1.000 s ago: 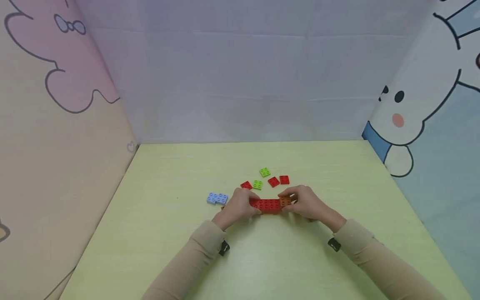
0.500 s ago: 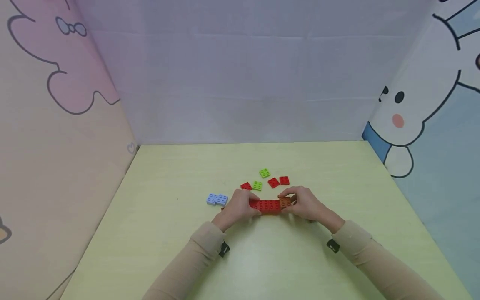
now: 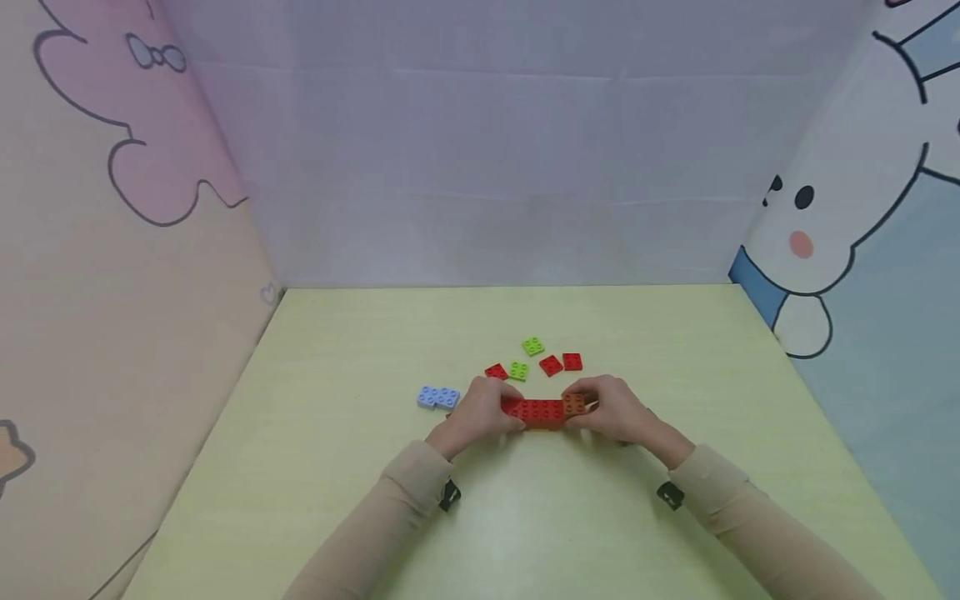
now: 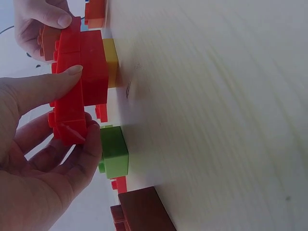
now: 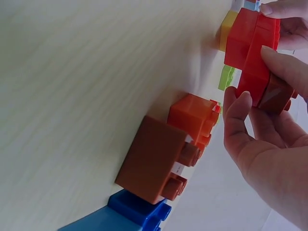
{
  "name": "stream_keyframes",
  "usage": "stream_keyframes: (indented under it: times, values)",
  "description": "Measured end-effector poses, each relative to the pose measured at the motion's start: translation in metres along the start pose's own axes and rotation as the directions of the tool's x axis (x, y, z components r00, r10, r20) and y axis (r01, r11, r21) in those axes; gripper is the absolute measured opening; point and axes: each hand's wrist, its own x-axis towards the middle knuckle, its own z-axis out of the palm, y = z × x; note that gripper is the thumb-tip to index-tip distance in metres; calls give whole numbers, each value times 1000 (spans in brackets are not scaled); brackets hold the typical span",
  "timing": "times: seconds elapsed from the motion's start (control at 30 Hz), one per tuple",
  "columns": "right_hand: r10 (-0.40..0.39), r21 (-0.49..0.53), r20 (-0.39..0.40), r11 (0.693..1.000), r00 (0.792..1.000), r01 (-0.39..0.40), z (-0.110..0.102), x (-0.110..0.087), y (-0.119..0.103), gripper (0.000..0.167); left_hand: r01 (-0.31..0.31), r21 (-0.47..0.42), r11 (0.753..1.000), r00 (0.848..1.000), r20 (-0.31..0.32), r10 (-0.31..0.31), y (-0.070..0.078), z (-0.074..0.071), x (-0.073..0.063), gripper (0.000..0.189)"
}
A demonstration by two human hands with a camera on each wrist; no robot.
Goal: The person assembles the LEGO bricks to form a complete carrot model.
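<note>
Two hands, both clamped: left hand (image 3: 478, 412) pinches left end of red bar (image 3: 542, 412); right hand (image 3: 618, 408) grips right end, brown brick (image 3: 573, 405) on top. Yellow brick (image 5: 227, 32) beneath bar. Step in hand, judged: seating brown brick. Next move likely calls for firm press, left end steadied. Beyond: green bricks (image 3: 518, 372), loose red bricks (image 3: 572, 362).

pale yellow-green tabletop (image 3: 337, 350) with a faint glare, creased lilac-grey back wall (image 3: 480, 150), beige left wall (image 3: 112, 308) bearing a pink cartoon shape (image 3: 161, 171), light-blue right wall (image 3: 900, 333) bearing a white cartoon animal (image 3: 832, 225)
</note>
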Motion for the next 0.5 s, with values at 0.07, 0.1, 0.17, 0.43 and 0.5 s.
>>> stream_keyframes:
  times: [0.07,0.1,0.17,0.43,0.5]
  values:
    - [7,-3,-2,1000,1000,-7,-1,-1,1,39,-15,-4,1000,1000,0,15,-1,0,1,36]
    - [7,-3,0,1000,1000,-7,-1,-1,1,40,-20,-4,1000,1000,-1,20,-1,0,1,36]
    - [7,-7,4,1000,1000,-7,-2,-1,1,40,-26,-6,1000,1000,-8,26,-2,0,1,37]
    - [13,-27,12,1000,1000,-13,-1,1,1,40,1,-46,999,999,-47,-3,-8,-4,-4,46]
    - [10,-33,16,999,1000,-10,-1,1,0,40,-1,-57,998,999,-53,-2,-9,-9,-5,47]
